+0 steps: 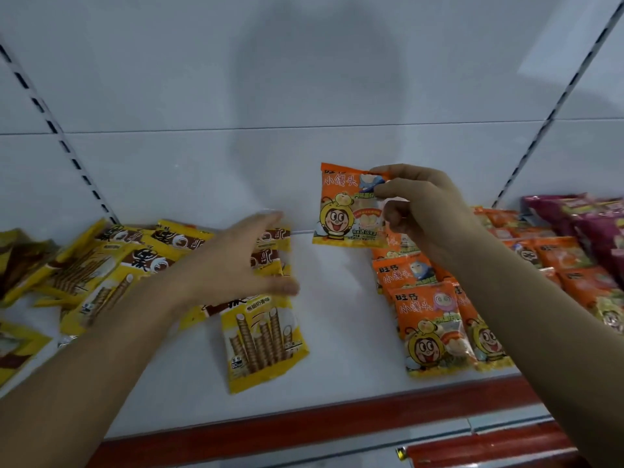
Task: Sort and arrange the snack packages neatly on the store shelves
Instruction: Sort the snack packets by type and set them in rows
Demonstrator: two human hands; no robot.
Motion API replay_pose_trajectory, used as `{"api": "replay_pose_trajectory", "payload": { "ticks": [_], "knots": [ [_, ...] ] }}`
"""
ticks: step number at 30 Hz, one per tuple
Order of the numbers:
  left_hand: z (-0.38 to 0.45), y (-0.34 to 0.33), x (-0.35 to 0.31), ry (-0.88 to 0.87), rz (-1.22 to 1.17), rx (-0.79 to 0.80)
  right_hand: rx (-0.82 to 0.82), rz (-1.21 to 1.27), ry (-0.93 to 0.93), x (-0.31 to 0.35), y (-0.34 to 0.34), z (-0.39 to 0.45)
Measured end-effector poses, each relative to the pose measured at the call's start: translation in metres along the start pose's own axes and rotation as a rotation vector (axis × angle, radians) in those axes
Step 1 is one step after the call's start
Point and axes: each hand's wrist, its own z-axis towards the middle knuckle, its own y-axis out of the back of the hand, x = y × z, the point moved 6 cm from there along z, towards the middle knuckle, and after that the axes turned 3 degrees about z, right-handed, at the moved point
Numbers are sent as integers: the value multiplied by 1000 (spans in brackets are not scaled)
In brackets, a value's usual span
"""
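Note:
My right hand (422,211) pinches the right edge of an orange snack packet (344,207) with a cartoon face and holds it upright above the back of the white shelf (337,332). Below it, more orange packets (435,319) lie overlapping in a row toward the shelf front. My left hand (236,265) hovers with fingers spread over a heap of yellow wafer-roll packets (128,261); whether it touches them is unclear. One yellow packet (263,339) lies flat just in front of that hand.
Purple packets (587,221) and further orange ones (567,258) fill the shelf's right end. A red strip (304,423) edges the shelf front. Slotted uprights (60,140) run up the white back panel at both sides. Bare shelf shows between the yellow and orange groups.

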Motion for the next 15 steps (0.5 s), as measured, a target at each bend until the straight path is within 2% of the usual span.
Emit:
{"api": "replay_pose_trajectory", "payload": {
  "ticks": [3,6,10,12,15],
  "knots": [
    [4,2,-32,-2,-498,-314,46,21,-21,-2,-6,4],
    [5,-6,-43,71,-742,-471,86,-75,-1,1,-4,5],
    [4,-17,-33,124,-896,-540,103,-301,65,4,6,13],
    [5,-22,-33,123,-957,-521,128,-383,101,7,7,18],
    [7,-27,-37,105,-897,-510,151,-501,164,11,9,27]
  ]
}}
